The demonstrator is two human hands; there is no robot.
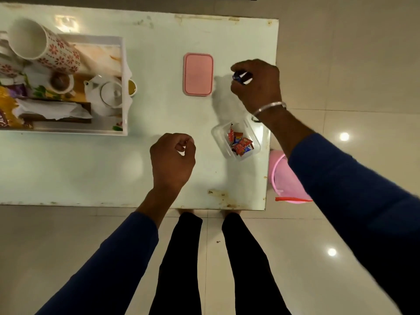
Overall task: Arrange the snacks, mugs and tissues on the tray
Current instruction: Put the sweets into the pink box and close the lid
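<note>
A white tray point(124, 87) at the table's left holds a floral mug point(56, 53), a white teapot point(106, 93), a small cup point(61, 84), tissues point(52, 110) and a yellow snack packet point(9, 105). A clear box point(219, 133) with several wrapped candies point(239, 144) stands near the right edge. Its pink lid point(198, 74) lies farther back. My right hand point(259, 87) hovers beside the lid and grips a dark wrapped snack point(242, 77). My left hand point(172, 159) hangs over the table's middle, fingers loosely curled, holding nothing.
The white table point(91, 169) ends just right of the candy box. A pink bucket point(288, 178) stands on the tiled floor beside that edge. A small bowl of yellow liquid point(133, 87) sits against the tray's right side. My legs are below the table's near edge.
</note>
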